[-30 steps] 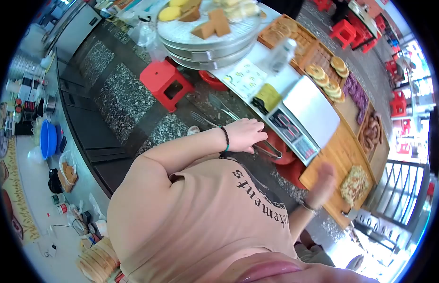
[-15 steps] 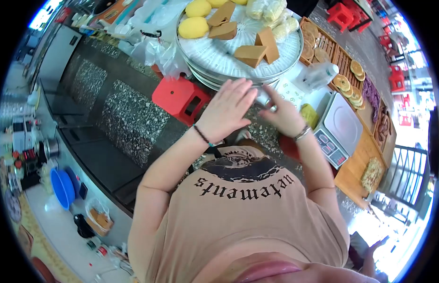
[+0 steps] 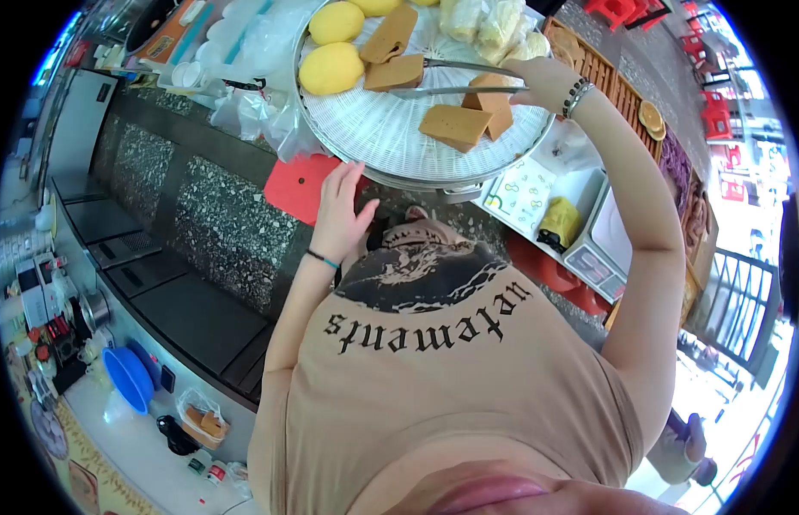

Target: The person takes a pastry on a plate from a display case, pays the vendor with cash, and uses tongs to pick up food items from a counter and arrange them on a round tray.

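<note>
My right hand [image 3: 547,84] is closed round metal tongs [image 3: 464,90] over a white woven round tray [image 3: 399,159]. The tongs' arms are spread, and their tips reach a brown wedge [image 3: 394,74] that looks like sponge cake; whether they grip it I cannot tell. Another brown wedge [image 3: 391,34] lies behind it. Two more, a front wedge [image 3: 455,127] and a leaning wedge [image 3: 491,105], rest under and beside the tongs. Smooth yellow oval pieces [image 3: 331,69] sit at the tray's left. My left hand [image 3: 339,210] hangs open near the tray's front edge, beside a red stool [image 3: 300,184].
Plastic-wrapped pale yellow pieces [image 3: 500,27] lie at the tray's back right. Right of the tray are a yellow bundle [image 3: 561,221], a scale [image 3: 598,262] and a wooden rack [image 3: 618,90]. Plastic bags [image 3: 262,120] hang at the left. A blue basin [image 3: 129,379] stands on the left counter.
My hands have moved apart. The right one went up over the tray and now holds tongs; the left shifted left towards the stool. The view has shifted slightly.
</note>
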### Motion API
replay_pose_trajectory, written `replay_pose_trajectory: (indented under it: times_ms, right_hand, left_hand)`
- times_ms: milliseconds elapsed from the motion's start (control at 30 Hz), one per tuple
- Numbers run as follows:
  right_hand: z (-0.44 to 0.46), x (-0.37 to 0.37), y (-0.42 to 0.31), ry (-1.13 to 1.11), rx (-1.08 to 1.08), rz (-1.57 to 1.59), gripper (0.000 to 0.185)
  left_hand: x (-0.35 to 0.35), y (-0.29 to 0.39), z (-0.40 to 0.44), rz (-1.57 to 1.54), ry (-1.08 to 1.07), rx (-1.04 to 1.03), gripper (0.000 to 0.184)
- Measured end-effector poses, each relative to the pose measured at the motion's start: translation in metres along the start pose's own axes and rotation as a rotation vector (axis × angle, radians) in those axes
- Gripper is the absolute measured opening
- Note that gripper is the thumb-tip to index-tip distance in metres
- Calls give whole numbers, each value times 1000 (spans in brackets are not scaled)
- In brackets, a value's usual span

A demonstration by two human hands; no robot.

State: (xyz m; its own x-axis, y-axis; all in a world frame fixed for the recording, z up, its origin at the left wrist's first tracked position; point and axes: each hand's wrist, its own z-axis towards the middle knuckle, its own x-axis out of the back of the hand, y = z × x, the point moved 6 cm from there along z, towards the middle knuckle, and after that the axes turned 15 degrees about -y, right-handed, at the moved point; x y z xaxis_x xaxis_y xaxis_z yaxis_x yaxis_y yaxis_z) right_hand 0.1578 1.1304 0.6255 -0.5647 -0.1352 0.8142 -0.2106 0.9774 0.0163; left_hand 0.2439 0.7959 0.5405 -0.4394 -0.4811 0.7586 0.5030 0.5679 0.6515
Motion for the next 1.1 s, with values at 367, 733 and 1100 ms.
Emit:
replay_pose_trajectory:
  times_ms: [367,733,1100]
  right_hand:
    - [-102,-53,-93,-21,-282,495,42]
    - [-199,-88,-151,482,-997,1039,44]
    - [-151,-113,-142,478,-1098,847,57]
  left_hand:
    - [43,-58,99,-62,-145,-236,46]
    - [29,-62,134,31,-257,-546,41]
    - [31,-64,127,81,-246,-621,46]
